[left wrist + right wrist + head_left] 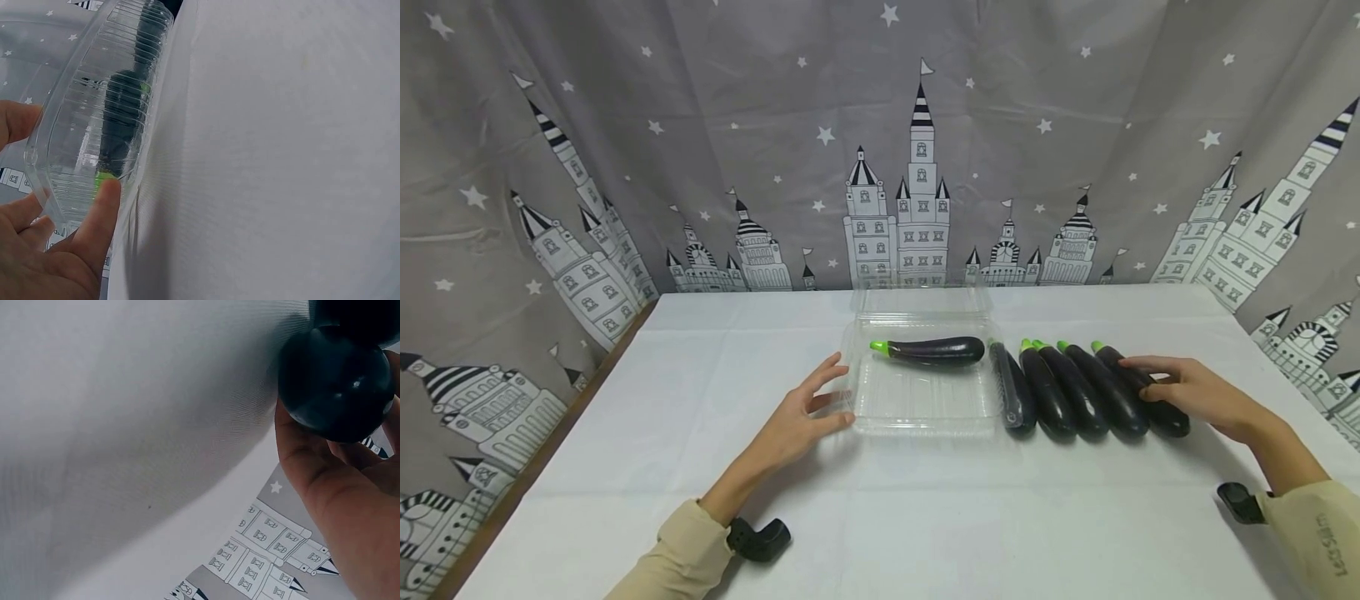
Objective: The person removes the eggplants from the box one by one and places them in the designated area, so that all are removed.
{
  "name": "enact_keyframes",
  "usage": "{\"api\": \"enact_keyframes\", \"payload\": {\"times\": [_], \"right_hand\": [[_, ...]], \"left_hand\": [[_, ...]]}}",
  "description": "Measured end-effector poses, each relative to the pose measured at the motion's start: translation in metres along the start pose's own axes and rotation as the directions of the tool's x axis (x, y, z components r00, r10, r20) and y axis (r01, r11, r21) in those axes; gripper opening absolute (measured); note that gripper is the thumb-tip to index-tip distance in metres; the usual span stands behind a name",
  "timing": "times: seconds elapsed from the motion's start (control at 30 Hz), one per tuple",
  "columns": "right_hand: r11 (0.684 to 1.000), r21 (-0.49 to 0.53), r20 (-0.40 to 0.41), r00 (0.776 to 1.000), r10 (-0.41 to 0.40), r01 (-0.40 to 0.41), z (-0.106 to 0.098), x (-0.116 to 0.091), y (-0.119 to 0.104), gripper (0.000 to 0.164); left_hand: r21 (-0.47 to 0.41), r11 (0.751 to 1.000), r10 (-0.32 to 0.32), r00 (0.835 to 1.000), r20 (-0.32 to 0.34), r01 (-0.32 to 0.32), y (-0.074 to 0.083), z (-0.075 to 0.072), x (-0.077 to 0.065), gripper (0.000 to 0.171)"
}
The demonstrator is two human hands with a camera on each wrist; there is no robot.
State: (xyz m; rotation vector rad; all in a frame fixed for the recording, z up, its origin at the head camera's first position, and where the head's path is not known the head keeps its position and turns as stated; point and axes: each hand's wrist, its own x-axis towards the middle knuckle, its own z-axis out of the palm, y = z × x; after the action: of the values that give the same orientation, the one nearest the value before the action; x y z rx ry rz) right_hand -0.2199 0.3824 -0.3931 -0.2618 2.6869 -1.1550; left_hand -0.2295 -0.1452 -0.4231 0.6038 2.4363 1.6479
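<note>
A clear plastic clamshell box lies with its lid folded back. Inside, toward its far side, one dark eggplant lies crosswise with its green stem end to the left. My left hand is at the box's left side, its fingers spread and the fingertips at the clear wall; the left wrist view shows this wall close up. My right hand grips the rightmost eggplant of a row, thumb and fingers on either side of its rounded end. That eggplant rests among the others.
Several more eggplants lie side by side right of the box, green ends away from me. The nearest one lies against the box's right wall. A white cloth covers the table. A grey castle-patterned curtain hangs behind.
</note>
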Motion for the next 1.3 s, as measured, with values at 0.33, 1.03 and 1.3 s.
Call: {"api": "enact_keyframes", "payload": {"times": [0.33, 1.03, 1.3], "right_hand": [[0.999, -0.048, -0.017, 1.000, 0.008, -0.009, 0.002, -0.001, -0.004, 0.050], [0.993, -0.109, -0.130, 0.990, -0.048, 0.034, 0.005, -0.008, -0.007, 0.046], [0.997, -0.055, -0.196, 0.978, -0.071, 0.062, 0.007, -0.008, -0.020, 0.046]], "left_hand": [[-0.003, 1.000, 0.004, 1.000, -0.002, -0.004, 0.001, -0.001, -0.001, 0.069], [-0.006, 1.000, -0.008, 1.000, 0.000, 0.008, -0.001, 0.000, -0.001, 0.069], [-0.006, 1.000, -0.003, 1.000, 0.003, 0.003, -0.002, -0.001, -0.001, 0.069]]}}
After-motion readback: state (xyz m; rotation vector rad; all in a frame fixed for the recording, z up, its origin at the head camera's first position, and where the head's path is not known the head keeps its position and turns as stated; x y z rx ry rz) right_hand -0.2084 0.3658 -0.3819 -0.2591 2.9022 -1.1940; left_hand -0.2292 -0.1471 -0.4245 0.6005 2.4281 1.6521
